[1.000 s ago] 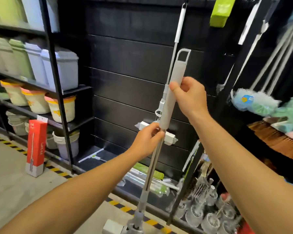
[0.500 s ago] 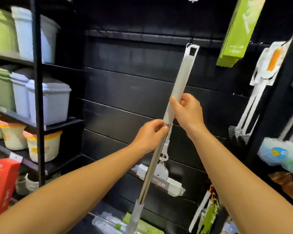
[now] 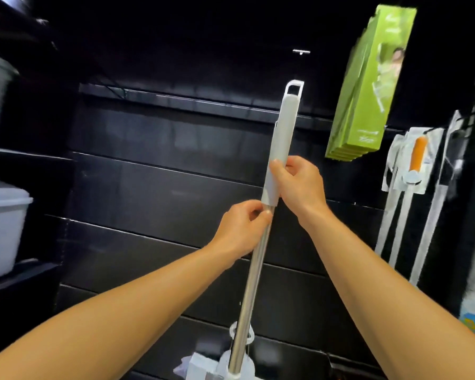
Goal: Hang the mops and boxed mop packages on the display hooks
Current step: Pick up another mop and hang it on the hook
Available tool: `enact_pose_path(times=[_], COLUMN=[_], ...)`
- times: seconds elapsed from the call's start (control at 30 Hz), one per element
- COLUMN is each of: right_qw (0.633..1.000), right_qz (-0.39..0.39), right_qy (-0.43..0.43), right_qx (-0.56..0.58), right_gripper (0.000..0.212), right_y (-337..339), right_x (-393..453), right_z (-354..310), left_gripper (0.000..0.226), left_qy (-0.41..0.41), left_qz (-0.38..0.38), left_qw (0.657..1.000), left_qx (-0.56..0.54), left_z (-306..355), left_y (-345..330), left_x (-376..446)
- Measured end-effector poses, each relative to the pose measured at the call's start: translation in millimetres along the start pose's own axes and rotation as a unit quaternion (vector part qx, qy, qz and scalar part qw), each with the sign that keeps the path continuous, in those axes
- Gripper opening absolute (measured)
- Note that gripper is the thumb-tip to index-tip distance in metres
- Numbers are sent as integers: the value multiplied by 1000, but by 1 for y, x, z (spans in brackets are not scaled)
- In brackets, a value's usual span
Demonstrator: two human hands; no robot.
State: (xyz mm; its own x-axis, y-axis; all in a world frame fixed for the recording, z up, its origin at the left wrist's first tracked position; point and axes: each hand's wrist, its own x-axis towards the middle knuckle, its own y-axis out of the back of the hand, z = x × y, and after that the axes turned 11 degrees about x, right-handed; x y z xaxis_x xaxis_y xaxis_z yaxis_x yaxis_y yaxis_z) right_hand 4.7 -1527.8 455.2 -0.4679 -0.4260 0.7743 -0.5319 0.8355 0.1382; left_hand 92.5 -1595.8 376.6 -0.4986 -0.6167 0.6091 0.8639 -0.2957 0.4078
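Both hands hold one mop [image 3: 283, 127] nearly upright in front of the black slat wall. My right hand [image 3: 299, 185] grips the pale grey handle sleeve. Just below it, my left hand [image 3: 242, 231] pinches the metal pole. The open hanging loop [image 3: 294, 88] at the handle's tip points up, and a small display hook [image 3: 301, 52] glints above it with a gap between them. Behind the pole's lower end hangs the head of another white mop [image 3: 217, 366]. Green boxed mop packages [image 3: 368, 91] hang at the upper right.
Packaged cleaning tools with an orange grip [image 3: 417, 160] hang on the right wall. Grey lidded bins [image 3: 0, 220] stand on the black shelving at the left. A horizontal rail [image 3: 189, 101] crosses the slat wall behind the mop.
The view has tilted further up and the mop has risen with both hands, so its loop is now closer under the hook. The floor, red box and lower shelves have left the view.
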Motion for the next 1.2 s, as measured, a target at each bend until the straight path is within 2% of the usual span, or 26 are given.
enact_pose_path(times=[0.2,0.5,0.63,1.0,1.1,1.2], right_qw=[998,994,995,998,998,998], right_qz=[51,96,90,43,32,-2], right_qy=[32,21,17,14,11,8], right_qx=[-28,-44,-42,-37,-52,-69], right_gripper=[24,33,35,19,24,42], right_y=[-21,-27,-27,-31,-34,-39], right_x=[56,118,140,192,201,210], right_z=[-1,16,33,106,124,146], left_gripper=[15,17,18,19,21,26], left_qy=[-35,-77,-78,-41,-29,-14], left_qz=[-16,-23,-9,3,7,11], left_qw=[997,994,995,998,999,999], left_qx=[-64,-68,-64,-40,-36,-35], left_z=[1,0,-7,-42,-53,-69], left_y=[10,1,-13,-62,-77,-92], left_x=[64,134,160,217,231,246])
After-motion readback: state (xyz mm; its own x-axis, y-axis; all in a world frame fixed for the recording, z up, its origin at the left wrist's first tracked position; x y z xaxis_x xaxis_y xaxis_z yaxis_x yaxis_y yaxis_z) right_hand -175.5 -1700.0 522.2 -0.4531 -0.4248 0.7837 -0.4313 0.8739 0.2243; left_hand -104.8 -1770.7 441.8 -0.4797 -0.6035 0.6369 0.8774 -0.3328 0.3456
